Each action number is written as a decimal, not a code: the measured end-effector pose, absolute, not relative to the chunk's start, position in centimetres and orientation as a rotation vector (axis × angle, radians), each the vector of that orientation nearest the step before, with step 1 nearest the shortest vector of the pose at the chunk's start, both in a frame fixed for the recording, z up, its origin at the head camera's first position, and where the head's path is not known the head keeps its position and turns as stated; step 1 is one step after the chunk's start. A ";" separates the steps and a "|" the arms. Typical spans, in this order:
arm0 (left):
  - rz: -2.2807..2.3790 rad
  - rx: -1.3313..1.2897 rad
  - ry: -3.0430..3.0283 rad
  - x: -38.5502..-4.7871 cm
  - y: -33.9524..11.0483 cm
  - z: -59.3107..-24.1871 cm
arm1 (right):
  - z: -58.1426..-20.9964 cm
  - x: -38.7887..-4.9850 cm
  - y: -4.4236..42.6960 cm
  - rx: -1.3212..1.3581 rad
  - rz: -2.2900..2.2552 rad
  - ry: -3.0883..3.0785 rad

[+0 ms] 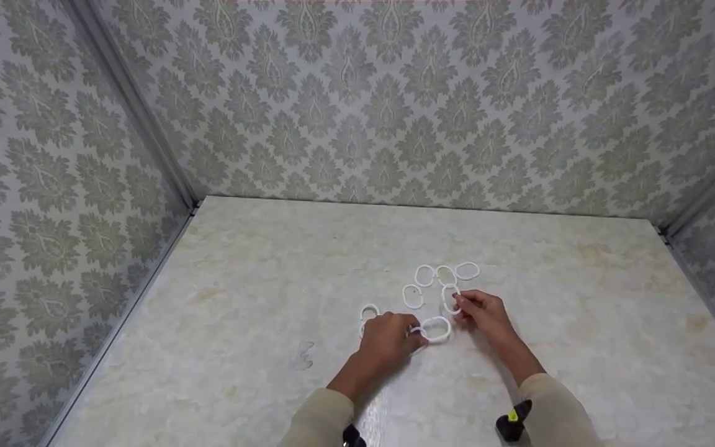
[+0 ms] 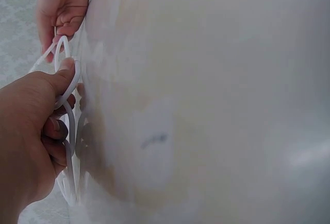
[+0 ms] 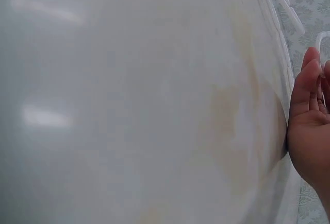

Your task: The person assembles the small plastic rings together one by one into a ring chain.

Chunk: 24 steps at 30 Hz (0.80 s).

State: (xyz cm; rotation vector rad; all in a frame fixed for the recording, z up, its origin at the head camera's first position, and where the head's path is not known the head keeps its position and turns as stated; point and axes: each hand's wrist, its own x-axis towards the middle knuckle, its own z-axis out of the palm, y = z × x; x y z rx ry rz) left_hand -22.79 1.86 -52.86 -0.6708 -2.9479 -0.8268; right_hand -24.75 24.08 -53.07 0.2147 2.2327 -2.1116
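White oval rings lie linked in a curve on the pale table. The left hand [image 1: 387, 338] pinches one link, and a ring [image 1: 436, 329] joined to it extends to the right of the fingertips. Another ring [image 1: 452, 299] is pinched between thumb and fingers of the right hand [image 1: 486, 318]. In the left wrist view the left hand [image 2: 31, 126] has its thumb on a white link [image 2: 75, 80], with the right hand [image 2: 63, 2] beyond. The right wrist view shows the right hand [image 3: 309, 126] at the edge, holding a ring [image 3: 319, 42].
Further rings [image 1: 424, 275] lie behind the hands, one [image 1: 468, 270] at the far right of them. A ring [image 1: 370, 311] lies beyond the left hand. A thin squiggly mark or piece [image 1: 305, 356] is on the table [image 1: 239, 261] to the left. Patterned walls [image 1: 357, 112] enclose the table.
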 end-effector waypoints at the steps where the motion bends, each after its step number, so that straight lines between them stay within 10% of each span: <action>1: -0.831 -0.674 -2.945 -22.8 1.9 -52.9 | -53.1 -24.6 24.0 0.218 -2.113 2.230; 24: -0.849 -0.664 -2.962 -23.0 1.8 -52.8 | -52.8 -23.1 22.2 0.349 -2.088 2.303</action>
